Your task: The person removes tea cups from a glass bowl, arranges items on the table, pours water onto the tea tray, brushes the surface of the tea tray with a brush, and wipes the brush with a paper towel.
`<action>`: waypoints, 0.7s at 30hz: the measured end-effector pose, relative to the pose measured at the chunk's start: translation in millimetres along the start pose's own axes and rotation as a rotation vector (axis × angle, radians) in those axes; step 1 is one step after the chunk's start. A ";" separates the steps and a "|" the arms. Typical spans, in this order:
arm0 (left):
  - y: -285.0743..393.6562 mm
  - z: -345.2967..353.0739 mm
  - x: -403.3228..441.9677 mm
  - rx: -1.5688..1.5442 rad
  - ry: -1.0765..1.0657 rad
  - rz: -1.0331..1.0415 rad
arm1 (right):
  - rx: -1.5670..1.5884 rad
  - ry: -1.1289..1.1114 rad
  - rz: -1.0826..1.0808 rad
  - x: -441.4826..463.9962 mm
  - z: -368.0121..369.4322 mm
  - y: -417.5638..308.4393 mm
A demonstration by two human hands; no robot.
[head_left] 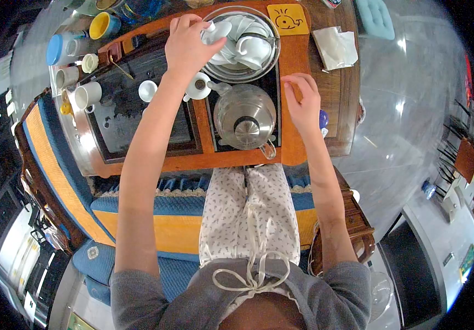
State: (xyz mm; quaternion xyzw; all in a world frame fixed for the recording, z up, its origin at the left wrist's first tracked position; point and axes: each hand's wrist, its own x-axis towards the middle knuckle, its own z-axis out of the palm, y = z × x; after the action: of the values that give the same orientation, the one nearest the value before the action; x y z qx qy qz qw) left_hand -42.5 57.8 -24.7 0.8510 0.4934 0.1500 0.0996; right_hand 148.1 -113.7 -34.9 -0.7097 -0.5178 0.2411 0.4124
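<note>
My left hand (190, 47) reaches to the left rim of a clear glass bowl (210, 72) holding several white cups. Its thumb and fingers are closed on a white teacup (218, 33) at the bowl's left side. My right hand (304, 102) hovers by the right edge of the wooden tea table, fingers loosely bent and apart, with nothing in them. Between my arms stands a glass kettle (231, 121) with a metal lid (247, 130), on a black panel just below the bowl.
On the dark tea tray (138, 124) stand a small white cup (148, 91) and a white teapot (197, 87). Mugs, including a white mug (88, 95), and a blue-lidded jar (55, 49) line the left. A yellow coaster (288, 20) and tissues (336, 48) lie at the upper right.
</note>
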 end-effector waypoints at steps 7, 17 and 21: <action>8.4 -21.8 -1.5 0.004 0.115 0.243 | 0.001 -0.009 0.013 -0.4 0.9 1.1; 25.5 -29.0 13.5 0.006 -0.060 0.299 | 0.000 -0.010 0.038 -4.0 1.3 -0.6; 21.7 -17.3 19.1 -0.056 -0.110 0.278 | -0.014 -0.006 0.027 -4.9 -0.2 2.1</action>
State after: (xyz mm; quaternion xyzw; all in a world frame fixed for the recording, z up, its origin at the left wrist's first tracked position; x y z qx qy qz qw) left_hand -22.1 64.0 1.4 0.9149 0.3603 0.1291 0.1285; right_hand 147.7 -118.6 -36.9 -0.7187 -0.5111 0.2451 0.4026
